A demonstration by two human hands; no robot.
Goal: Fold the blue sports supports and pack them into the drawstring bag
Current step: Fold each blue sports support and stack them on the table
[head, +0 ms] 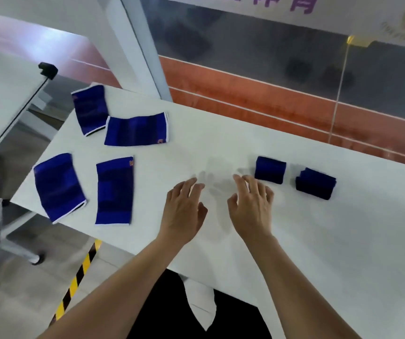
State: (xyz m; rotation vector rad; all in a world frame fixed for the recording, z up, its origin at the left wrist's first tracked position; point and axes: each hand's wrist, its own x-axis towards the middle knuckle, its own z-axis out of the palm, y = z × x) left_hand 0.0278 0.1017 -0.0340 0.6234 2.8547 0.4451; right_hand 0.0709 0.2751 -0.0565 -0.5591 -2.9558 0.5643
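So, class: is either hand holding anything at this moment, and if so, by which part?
Nothing is held. The left hand and right hand hover open over the white table, between the flat blue supports and the folded ones.

Looks like a sports-themed demo hall, not a home. Running-track flooring [257,94] lies at twelve o'clock behind glass panels [282,45]. Hazard tape [79,272] crosses the floor at seven o'clock, below the white worktop [221,133].
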